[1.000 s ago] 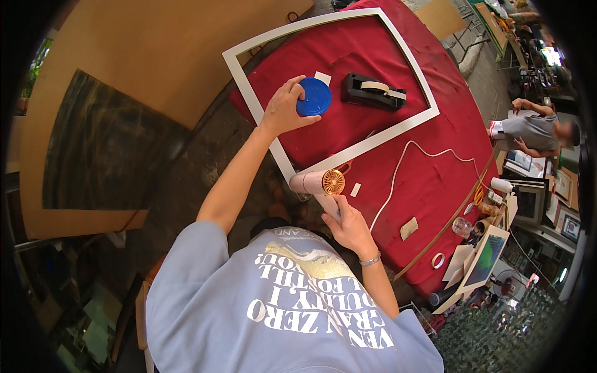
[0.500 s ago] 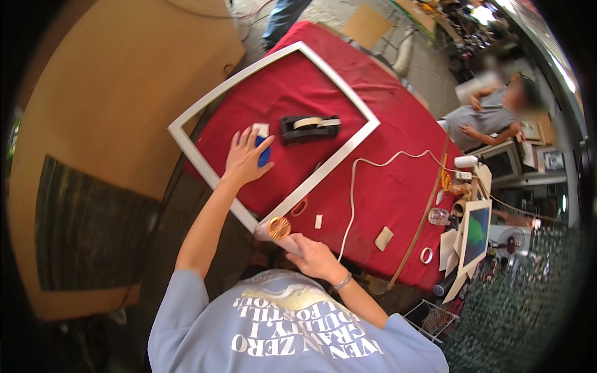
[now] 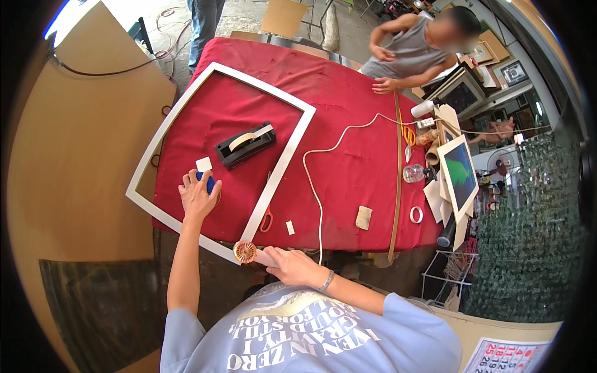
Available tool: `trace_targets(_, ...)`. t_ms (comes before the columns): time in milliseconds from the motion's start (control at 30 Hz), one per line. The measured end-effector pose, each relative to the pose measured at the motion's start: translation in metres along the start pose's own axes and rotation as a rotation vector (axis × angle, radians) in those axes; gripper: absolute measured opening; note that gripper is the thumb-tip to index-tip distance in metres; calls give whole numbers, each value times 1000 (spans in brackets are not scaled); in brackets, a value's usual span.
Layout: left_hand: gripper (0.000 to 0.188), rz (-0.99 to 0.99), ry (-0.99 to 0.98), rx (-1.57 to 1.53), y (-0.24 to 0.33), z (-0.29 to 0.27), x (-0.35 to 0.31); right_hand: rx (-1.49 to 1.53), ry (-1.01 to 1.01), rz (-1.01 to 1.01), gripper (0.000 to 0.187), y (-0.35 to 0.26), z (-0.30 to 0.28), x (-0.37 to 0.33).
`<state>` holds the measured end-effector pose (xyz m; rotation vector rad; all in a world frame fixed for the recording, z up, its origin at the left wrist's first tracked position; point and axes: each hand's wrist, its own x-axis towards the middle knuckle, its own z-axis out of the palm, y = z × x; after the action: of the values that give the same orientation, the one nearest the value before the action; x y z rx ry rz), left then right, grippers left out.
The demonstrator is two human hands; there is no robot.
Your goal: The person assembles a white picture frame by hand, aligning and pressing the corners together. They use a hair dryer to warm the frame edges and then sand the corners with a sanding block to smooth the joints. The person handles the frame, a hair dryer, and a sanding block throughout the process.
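Observation:
A white picture frame [image 3: 267, 200] lies on the red-covered table. My left hand [image 3: 198, 200] reaches inside it, palm down, with its fingers curled over a small blue rounded object [image 3: 206, 181] that it partly hides. Just beyond those fingers is a small white square piece [image 3: 204, 164]. Farther in stands a black tape dispenser [image 3: 245, 149] with a roll of pale tape. My right hand [image 3: 291, 266] is wrapped round the pale handle of a handheld fan [image 3: 245, 252]. The fan's copper-coloured round head is over the frame's near corner.
Red-handled scissors [image 3: 266, 221] lie by the frame's right side. A white cable [image 3: 320, 149] winds across the red cloth [image 3: 354, 180]. At right are a tape roll [image 3: 416, 214], a long wooden strip [image 3: 395, 199] and a clear jar [image 3: 413, 173]. Another person [image 3: 410, 56] stands beyond the table.
The view has swung, so the table appears farther left. My left fingers, spread beside the blue object before, are now drawn in over it. The fan stays in my right hand.

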<state>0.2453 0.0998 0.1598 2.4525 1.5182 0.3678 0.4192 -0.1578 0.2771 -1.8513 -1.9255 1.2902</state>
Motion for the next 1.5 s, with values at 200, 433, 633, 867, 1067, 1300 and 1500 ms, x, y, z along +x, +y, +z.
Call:
trace_targets(200, 47, -38, -44, 118, 6, 11, 0, -34, 37, 20, 39, 1, 2, -5)
trace_targets(433, 85, -50, 67, 161, -2, 6, -7, 17, 89, -41, 45, 19, 19, -13)
trace_targets(633, 85, -263, 49, 109, 30, -60, -12, 79, 136, -93, 39, 34, 28, -25)
trace_targets(867, 77, 331, -1, -89, 184, -128, -2, 73, 82, -265, 43, 60, 30, -36)
trace_targets(1067, 88, 850, -189, -70, 362, -47, 25, 48, 88, -362, 43, 87, 44, -38)
trace_targets(1300, 96, 980, -295, 144, 500, 98, 38, 100, 165, -607, 53, 109, 57, -48)
trace_targets(1500, 108, 878, -391, 199, 520, 168, 37, -84, -172, -554, 39, 113, 32, -50)
